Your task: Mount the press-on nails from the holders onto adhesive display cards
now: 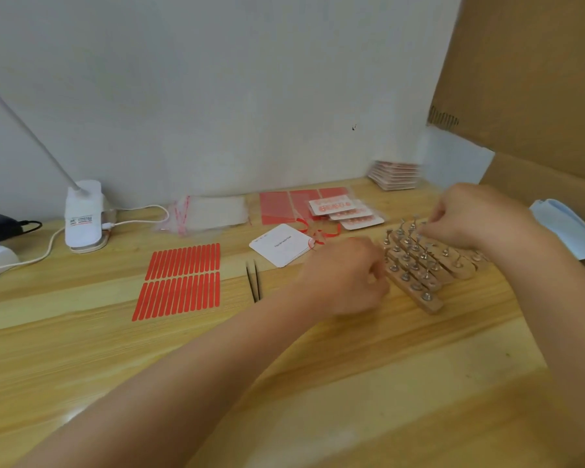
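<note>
on the counter (318, 366) the wooden nail holders (429, 265) lie at the right, side by side and touching. the left hand (345, 275) is just at their left edge, the right hand (466, 217) over their back part. left of the hands lie the tweezers (254, 282), and further left the sheet of adhesive strips (179, 282). behind the tweezers is a stack of cards (281, 244). filled display cards (345, 212) lie behind the holders, near the wall (217, 96). the lamp base (83, 217) stands far left.

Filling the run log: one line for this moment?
both hands at wooden nail holders | grip unclear | tweezers idle | adhesive strips untouched
</note>
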